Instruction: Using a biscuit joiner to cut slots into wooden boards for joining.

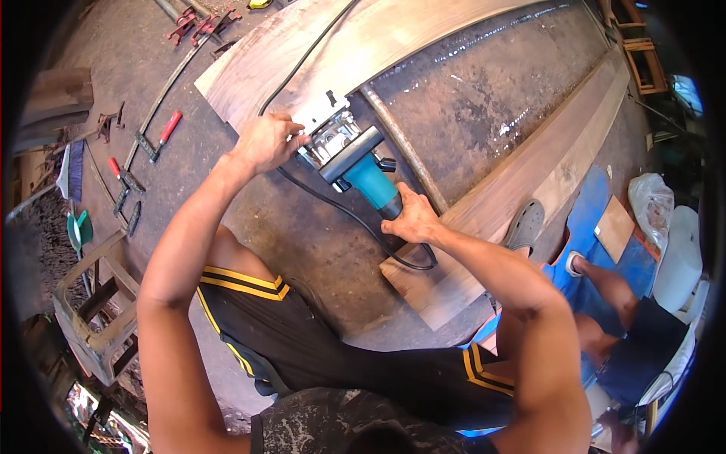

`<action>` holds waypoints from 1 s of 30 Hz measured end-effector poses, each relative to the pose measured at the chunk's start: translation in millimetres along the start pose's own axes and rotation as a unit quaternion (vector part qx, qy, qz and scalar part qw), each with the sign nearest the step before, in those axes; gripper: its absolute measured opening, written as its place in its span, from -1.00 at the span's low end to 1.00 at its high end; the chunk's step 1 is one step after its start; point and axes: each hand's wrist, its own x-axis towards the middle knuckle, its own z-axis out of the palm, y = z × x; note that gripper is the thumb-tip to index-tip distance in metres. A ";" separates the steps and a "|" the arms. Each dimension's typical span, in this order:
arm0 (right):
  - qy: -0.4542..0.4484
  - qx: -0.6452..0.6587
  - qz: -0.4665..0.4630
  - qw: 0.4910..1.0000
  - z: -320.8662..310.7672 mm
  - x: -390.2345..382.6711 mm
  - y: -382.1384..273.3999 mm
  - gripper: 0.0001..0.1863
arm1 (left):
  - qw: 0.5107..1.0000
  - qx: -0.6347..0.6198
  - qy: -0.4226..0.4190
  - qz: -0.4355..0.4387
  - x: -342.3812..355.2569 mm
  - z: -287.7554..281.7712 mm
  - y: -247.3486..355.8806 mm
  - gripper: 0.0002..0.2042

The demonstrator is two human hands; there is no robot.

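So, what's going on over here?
A person has both hands at a teal power tool. The right hand grips its dark rear end; the left hand is at its metal base. A black cord loops close by. Wooden boards lie around it, with red-handled clamps off to the left. Whether it's running, I can't tell.

Brown-grey floor (113,72), stained and scuffed, spreads across scene. Near left, bare wooden furniture frame (125,331), open-sided. Far left, dark wooden planks (60,94). Far right, orange-brown wooden frame (643,45) in shadowy corner; beside it, bright bluish patch (687,92), window or otherwise unclear. Right, blue mat (584,203) on floor. Daylight-like brightness over middle, darker edges.
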 end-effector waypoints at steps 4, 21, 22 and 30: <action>0.019 0.029 0.000 0.999 11.5 5.6 -9.0 -0.28 | 0.997 0.053 -0.045 -0.023 -4.3 2.3 -6.3 -0.78; 0.053 0.028 -0.043 0.997 28.2 22.2 -1.9 -0.23 | 0.994 0.072 0.014 -0.075 -9.5 7.2 0.1 -0.78; 0.032 0.041 -0.026 0.998 23.0 21.2 -5.9 -0.23 | 0.995 0.077 0.014 -0.065 -10.0 7.5 -0.2 -0.77; 0.036 0.043 -0.032 0.998 24.6 25.0 -0.3 -0.22 | 0.994 0.076 0.027 -0.070 -10.6 11.3 -0.2 -0.77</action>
